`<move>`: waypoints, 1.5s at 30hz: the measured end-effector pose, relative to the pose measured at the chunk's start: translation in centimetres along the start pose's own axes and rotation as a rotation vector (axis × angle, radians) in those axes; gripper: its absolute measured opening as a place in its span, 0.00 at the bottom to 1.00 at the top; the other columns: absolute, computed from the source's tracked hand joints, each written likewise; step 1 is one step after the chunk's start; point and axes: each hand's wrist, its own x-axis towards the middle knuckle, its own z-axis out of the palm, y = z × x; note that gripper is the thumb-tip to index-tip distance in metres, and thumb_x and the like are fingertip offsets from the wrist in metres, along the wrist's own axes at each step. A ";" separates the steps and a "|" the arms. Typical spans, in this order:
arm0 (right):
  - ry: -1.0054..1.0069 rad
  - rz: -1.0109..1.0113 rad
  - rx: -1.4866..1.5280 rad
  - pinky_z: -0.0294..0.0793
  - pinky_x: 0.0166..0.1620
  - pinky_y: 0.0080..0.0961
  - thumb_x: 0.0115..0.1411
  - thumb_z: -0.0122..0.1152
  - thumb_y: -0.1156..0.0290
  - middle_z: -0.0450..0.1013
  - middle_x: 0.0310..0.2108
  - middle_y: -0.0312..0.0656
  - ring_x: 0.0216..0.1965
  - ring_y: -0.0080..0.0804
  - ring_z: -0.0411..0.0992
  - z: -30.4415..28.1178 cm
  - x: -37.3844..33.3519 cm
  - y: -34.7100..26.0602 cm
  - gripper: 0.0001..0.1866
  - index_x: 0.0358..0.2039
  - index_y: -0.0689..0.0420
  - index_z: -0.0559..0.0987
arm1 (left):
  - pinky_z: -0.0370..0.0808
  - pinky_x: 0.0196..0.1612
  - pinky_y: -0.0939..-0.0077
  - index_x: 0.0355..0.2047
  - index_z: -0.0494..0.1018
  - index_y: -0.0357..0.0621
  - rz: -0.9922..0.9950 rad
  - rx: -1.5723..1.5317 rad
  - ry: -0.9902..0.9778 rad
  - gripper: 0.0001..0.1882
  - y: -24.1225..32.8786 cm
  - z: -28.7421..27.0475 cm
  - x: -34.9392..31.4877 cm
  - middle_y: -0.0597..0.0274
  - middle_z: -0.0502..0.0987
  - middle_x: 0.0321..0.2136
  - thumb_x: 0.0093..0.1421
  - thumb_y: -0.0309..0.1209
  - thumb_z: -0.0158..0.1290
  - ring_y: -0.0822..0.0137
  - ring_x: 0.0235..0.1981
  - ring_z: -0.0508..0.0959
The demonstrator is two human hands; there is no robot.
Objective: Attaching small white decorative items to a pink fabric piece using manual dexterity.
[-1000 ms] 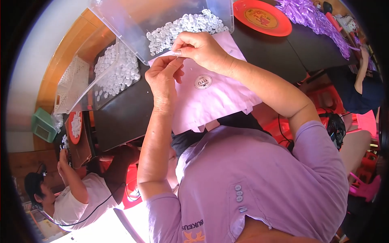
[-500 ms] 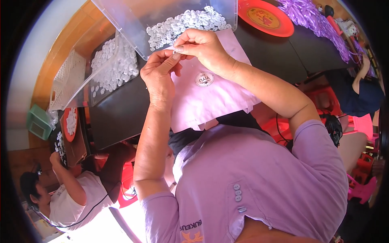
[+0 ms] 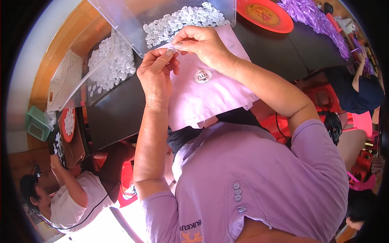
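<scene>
Grip: your left hand (image 3: 156, 71) pinches one small white piece (image 3: 172, 49) tightly; your right hand (image 3: 177, 44) is beside it, hold unclear.
Clear tub (image 3: 139, 20): past your hands.
Pink cloth (image 3: 216, 95): under them.
Small white piece: at your fingertips, showing more than a second ago; your work on it seems unfinished.

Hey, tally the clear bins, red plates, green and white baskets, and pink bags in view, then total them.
Clear plastic bins: 2
Red plates: 2
Green basket: 1
White perforated basket: 1
Pink tote bag: 1
Total: 7
</scene>
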 end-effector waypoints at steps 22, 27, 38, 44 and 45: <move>0.013 -0.027 -0.057 0.73 0.38 0.18 0.60 0.57 0.77 0.75 0.30 0.35 0.32 0.20 0.72 0.0 -0.1 0.0 0.04 0.34 0.62 0.78 | 0.70 0.21 0.78 0.33 0.72 0.30 0.049 -0.006 0.005 0.05 0.0 0.7 -0.2 0.53 0.77 0.25 0.56 0.17 0.54 0.68 0.20 0.75; 0.004 -0.038 -0.086 0.73 0.37 0.18 0.60 0.57 0.77 0.75 0.30 0.35 0.31 0.20 0.71 0.0 -0.1 0.1 0.04 0.34 0.63 0.78 | 0.70 0.20 0.78 0.33 0.72 0.30 0.053 -0.008 0.019 0.05 0.1 0.7 -0.2 0.53 0.77 0.25 0.55 0.17 0.54 0.68 0.20 0.76; 0.000 -0.032 -0.083 0.73 0.37 0.18 0.60 0.57 0.77 0.74 0.30 0.35 0.31 0.20 0.71 0.1 -0.2 0.2 0.04 0.34 0.63 0.78 | 0.70 0.19 0.78 0.32 0.72 0.30 0.051 -0.011 0.013 0.05 0.0 0.5 -0.2 0.53 0.77 0.25 0.55 0.16 0.54 0.68 0.20 0.76; -0.001 -0.028 -0.121 0.73 0.36 0.18 0.60 0.57 0.77 0.74 0.29 0.34 0.30 0.19 0.71 0.1 -0.3 0.3 0.04 0.33 0.63 0.78 | 0.69 0.19 0.79 0.31 0.72 0.30 0.061 0.019 0.027 0.04 -0.1 0.6 -0.3 0.54 0.77 0.24 0.54 0.16 0.56 0.69 0.19 0.75; 0.004 -0.028 -0.122 0.73 0.35 0.18 0.60 0.57 0.77 0.74 0.29 0.34 0.30 0.19 0.70 0.2 -0.3 0.3 0.03 0.33 0.63 0.78 | 0.69 0.18 0.79 0.30 0.72 0.30 0.067 0.031 0.036 0.04 -0.1 0.7 -0.3 0.55 0.76 0.23 0.54 0.16 0.56 0.69 0.19 0.75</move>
